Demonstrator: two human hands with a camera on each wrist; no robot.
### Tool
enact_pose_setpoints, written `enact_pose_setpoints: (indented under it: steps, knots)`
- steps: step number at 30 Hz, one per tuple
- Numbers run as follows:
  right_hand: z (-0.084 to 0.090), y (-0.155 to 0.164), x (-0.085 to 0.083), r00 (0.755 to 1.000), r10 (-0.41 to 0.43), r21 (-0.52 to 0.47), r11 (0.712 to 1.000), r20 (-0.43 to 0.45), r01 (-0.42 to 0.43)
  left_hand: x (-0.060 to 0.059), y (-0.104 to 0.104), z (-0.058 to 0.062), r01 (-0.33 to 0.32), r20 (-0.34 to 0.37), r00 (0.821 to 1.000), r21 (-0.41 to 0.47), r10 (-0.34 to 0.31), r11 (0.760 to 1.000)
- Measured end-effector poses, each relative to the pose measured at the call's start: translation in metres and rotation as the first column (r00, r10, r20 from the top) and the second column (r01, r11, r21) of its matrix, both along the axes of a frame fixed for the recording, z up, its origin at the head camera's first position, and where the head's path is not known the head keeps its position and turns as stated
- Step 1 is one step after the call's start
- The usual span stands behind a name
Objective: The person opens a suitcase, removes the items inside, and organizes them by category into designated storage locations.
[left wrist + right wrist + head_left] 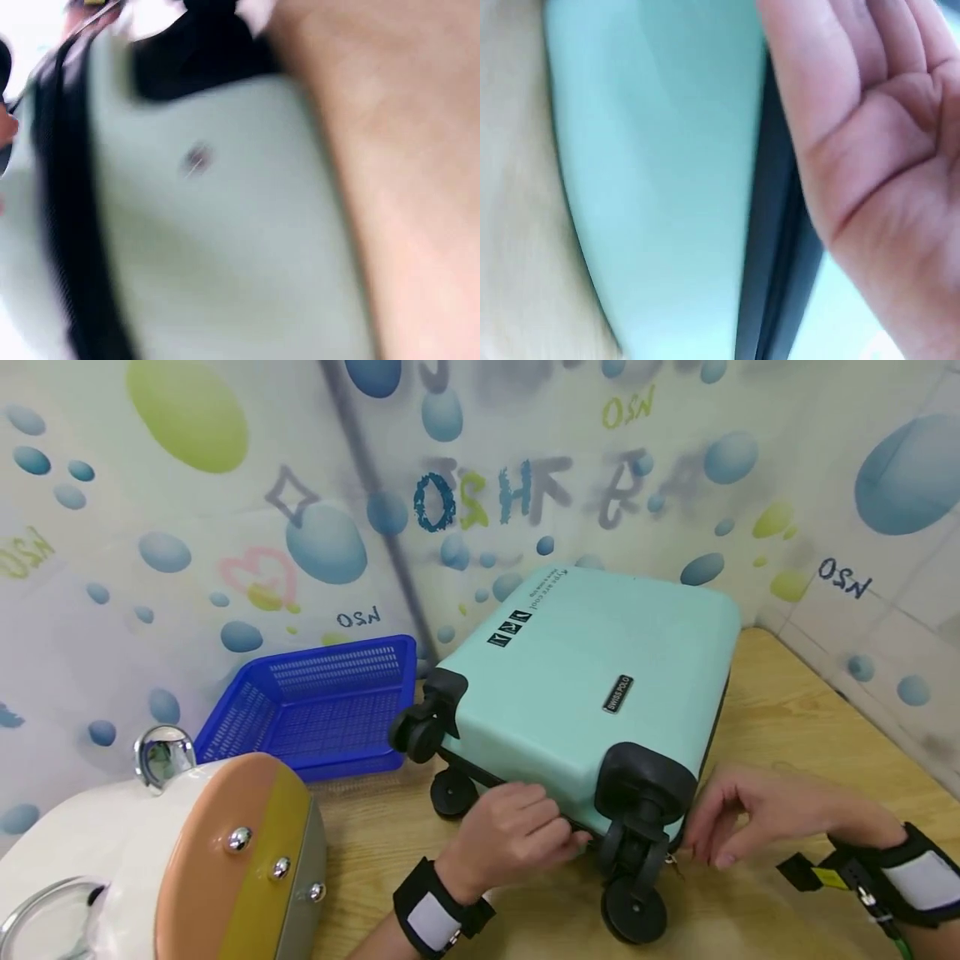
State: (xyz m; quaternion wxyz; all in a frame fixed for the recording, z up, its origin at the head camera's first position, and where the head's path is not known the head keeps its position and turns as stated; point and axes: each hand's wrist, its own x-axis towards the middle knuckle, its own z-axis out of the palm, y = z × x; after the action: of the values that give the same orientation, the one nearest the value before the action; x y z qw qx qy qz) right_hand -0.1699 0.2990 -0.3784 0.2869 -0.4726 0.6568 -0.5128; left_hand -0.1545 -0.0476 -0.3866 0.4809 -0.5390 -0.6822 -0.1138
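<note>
A pale wood-grain tabletop carries everything, set against a wall covering printed with blue and green bubbles. The largest thing on it is one mint-green suitcase, a smooth hard shell with rounded corners, lying flat near the middle of the tabletop with its wheel end toward the person; a small dark badge and a few black stickers sit on its upper face, and a dark seam runs round its edge. Four black caster wheels show, each in a glossy black housing, though the far ones are partly hidden behind the shell. At the lower left one rounded white case with a tan and mustard band, studded with three shiny metal rivets, is cut off by the frame edge. Behind it lies one blue plastic basket of open mesh, rectangular and shallow. The left hand rests at the suitcase's near edge between two wheels, its fingers curled onto the dark seam, seemingly pinching something there that is too small to make out. The right hand lies just beside the nearest wheel housing, fingers bent down loosely near a small metal piece, and I cannot tell whether it grips anything. Both wrist views are blurred, showing only mint shell, the dark seam and skin. Each wrist wears a black strap.
</note>
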Motion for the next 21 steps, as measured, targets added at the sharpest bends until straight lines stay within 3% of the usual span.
enact_pose_setpoints:
  steps: [2,3,4,5,6,8,9,10,11,13,14,17,19,21]
  knots:
    - [0.003,0.019,-0.012,0.978,-0.201,0.016,0.979,-0.049,0.202,0.007,0.011,-0.009,0.03,0.039,0.999,-0.097,-0.027,0.995]
    - [0.004,0.027,-0.018,0.94,-0.336,0.018,0.941,-0.063,0.337,0.01,0.016,-0.014,0.03,0.066,0.998,-0.129,-0.022,0.991]
    - [0.005,0.034,-0.025,0.88,-0.471,0.002,0.882,-0.064,0.472,0.014,0.021,-0.019,0.022,0.095,0.995,-0.148,-0.008,0.989]
    - [0.005,0.04,-0.033,0.801,-0.598,-0.025,0.802,-0.026,0.597,0.017,0.025,-0.022,0.007,0.114,0.993,-0.158,0.011,0.987]
    - [0.005,0.044,-0.039,0.709,-0.704,-0.048,0.707,0.047,0.705,0.021,0.03,-0.026,-0.019,0.128,0.991,-0.153,0.039,0.988]
    - [0.004,0.048,-0.051,0.533,-0.827,-0.106,0.522,0.181,0.846,0.027,0.038,-0.03,-0.082,0.166,0.981,-0.12,0.101,0.989]
    - [0.003,0.048,-0.056,0.466,-0.85,-0.128,0.448,0.244,0.885,0.03,0.042,-0.03,-0.12,0.18,0.974,-0.098,0.136,0.988]
    - [0.003,0.047,-0.061,0.415,-0.856,-0.148,0.388,0.307,0.91,0.032,0.045,-0.03,-0.157,0.192,0.967,-0.083,0.17,0.984]
    - [0.002,0.046,-0.065,0.384,-0.86,-0.164,0.348,0.335,0.923,0.034,0.048,-0.029,-0.187,0.198,0.96,-0.066,0.197,0.98]
    - [-0.001,0.043,-0.073,0.334,-0.887,-0.165,0.295,0.319,0.941,0.037,0.054,-0.028,-0.233,0.206,0.95,-0.036,0.236,0.972]
    - [-0.002,0.041,-0.076,0.321,-0.895,-0.162,0.283,0.311,0.945,0.038,0.057,-0.027,-0.247,0.199,0.948,-0.027,0.248,0.969]
    - [-0.006,0.035,-0.086,0.348,-0.886,-0.16,0.312,0.306,0.936,0.039,0.06,-0.026,-0.231,0.16,0.959,-0.046,0.235,0.972]
    - [-0.008,0.032,-0.091,0.368,-0.872,-0.157,0.334,0.322,0.929,0.039,0.059,-0.025,-0.201,0.107,0.971,-0.122,0.214,0.972]
    - [-0.008,0.03,-0.093,0.386,-0.858,-0.162,0.351,0.339,0.922,0.039,0.057,-0.023,-0.175,0.059,0.979,-0.25,0.195,0.952]
